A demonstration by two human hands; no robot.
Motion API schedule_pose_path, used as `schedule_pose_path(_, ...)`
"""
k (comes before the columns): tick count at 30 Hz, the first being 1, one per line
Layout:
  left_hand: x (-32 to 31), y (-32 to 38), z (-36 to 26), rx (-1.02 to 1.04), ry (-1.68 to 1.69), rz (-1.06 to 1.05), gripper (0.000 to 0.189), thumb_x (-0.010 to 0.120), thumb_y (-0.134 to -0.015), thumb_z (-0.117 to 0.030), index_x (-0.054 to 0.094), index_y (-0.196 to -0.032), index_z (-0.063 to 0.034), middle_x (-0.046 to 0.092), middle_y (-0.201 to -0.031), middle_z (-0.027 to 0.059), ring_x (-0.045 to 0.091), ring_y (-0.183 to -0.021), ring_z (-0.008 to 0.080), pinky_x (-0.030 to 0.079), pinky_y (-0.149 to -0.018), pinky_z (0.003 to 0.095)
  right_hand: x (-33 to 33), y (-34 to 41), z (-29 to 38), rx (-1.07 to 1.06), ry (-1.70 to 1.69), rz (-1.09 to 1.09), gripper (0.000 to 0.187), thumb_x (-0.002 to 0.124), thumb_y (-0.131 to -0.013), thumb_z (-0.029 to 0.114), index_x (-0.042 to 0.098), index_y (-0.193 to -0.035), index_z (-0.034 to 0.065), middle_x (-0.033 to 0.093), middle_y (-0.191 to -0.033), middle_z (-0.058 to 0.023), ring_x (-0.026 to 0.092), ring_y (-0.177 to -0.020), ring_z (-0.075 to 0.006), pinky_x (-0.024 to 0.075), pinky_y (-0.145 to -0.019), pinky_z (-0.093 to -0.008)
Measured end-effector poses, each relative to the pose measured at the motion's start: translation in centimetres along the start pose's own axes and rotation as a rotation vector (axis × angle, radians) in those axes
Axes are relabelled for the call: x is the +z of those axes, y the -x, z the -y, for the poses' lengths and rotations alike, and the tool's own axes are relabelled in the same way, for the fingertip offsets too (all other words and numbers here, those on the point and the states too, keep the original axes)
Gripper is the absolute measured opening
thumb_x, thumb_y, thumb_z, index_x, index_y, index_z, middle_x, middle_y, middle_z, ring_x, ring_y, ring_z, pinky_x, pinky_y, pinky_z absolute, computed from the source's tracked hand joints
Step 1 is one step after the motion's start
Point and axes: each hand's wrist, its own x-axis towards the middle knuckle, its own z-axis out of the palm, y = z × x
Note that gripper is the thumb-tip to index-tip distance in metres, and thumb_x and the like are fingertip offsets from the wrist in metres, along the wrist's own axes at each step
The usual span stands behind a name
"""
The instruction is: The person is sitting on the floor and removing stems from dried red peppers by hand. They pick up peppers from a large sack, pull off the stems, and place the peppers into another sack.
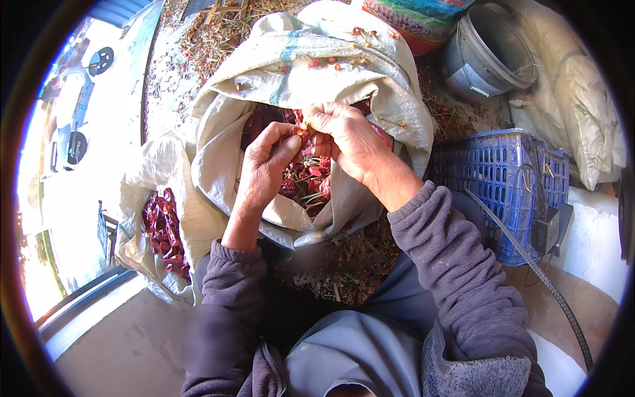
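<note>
A large white woven sack stands before me with its rim rolled back. Inside lie dried red chili peppers with pale stems. Over its mouth, my left hand pinches a red dried pepper between thumb and forefinger. My right hand meets it from the other side, its thumb and forefinger closed at the pepper's pale stem end. The fingertips of both hands nearly touch. Several small stem caps lie on the sack's folded cloth above the hands.
A smaller woven sack at the left holds dark red peppers. At the right are a blue plastic crate, a grey bucket, stuffed pale sacks and a braided cord. Plant scraps cover the floor around the large sack.
</note>
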Motion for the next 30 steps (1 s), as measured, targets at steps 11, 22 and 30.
schedule_pose_path(11,0.4,0.7,-3.1,-0.168,0.416,0.033,0.011,0.066,-0.096,-0.010,0.065,-0.103,-0.0024,0.062,-0.084,0.0002,0.058,-0.073,0.0077,0.046,-0.067,0.0213,0.0,-1.9,-0.1,-0.712,0.729,-0.183,0.018,0.064,-0.096,0.018,0.067,-0.096,0.0002,0.067,-0.081,-0.0143,0.064,-0.066,-0.0250,0.0516,-0.063,-0.0379)
schedule_pose_path(22,-20.2,11.9,-3.4,0.141,-0.232,-0.548,0.034,0.066,-0.099,-0.021,0.066,-0.128,-0.0021,0.070,-0.107,0.0080,0.065,-0.088,0.0108,0.052,-0.077,0.0244,-7.1,-4.0,6.1,-0.576,-0.049,-0.301,0.022,0.070,-0.097,0.020,0.065,-0.109,0.0017,0.064,-0.089,-0.0018,0.054,-0.066,-0.0054,0.0505,-0.058,-0.0217)
schedule_pose_path(30,-38.7,19.1,10.2,-0.196,-1.267,-0.681,0.044,0.062,-0.078,0.001,0.069,-0.120,-0.0086,0.069,-0.118,0.0172,0.064,-0.113,0.0357,0.050,-0.100,0.0407,-5.0,-3.7,4.8,-0.460,0.191,-0.248,0.026,0.066,-0.100,0.017,0.062,-0.120,0.0014,0.058,-0.095,-0.0006,0.051,-0.069,-0.0032,0.0462,-0.059,-0.0187)
